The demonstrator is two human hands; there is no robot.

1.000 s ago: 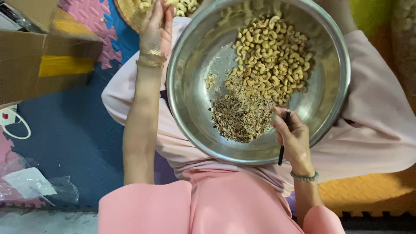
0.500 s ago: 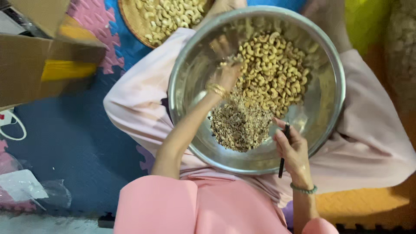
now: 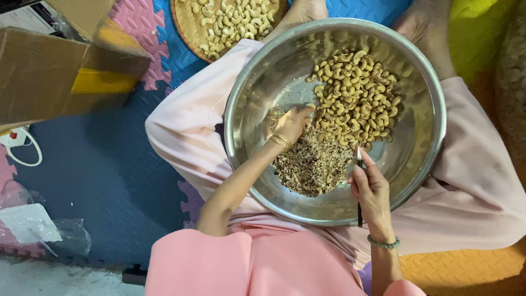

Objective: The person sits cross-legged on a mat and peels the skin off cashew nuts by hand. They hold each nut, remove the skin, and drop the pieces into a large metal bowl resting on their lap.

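A big steel bowl [image 3: 416, 159] rests on my lap, over pink cloth. Pale cashew nuts [image 3: 356, 98] are heaped in its far half, and brown peeled skins [image 3: 312, 164] lie in its near half. My left hand [image 3: 293, 123] reaches into the bowl at the edge of the nut heap, fingers curled down among the nuts; whether it holds one is hidden. My right hand [image 3: 370, 189] hovers over the bowl's near rim, gripping a thin dark knife [image 3: 359, 186] that points up toward the nuts.
A round woven tray [image 3: 189, 24] with peeled cashews sits on the floor beyond the bowl. A cardboard box [image 3: 49, 71] stands at the upper left. Coloured foam mats [image 3: 98, 181] cover the floor, with clear plastic bags [image 3: 33, 225] at the lower left.
My left hand came back from the woven tray and went down into the bowl at the nut heap. The right hand kept the knife near the rim. The view shifted slightly.
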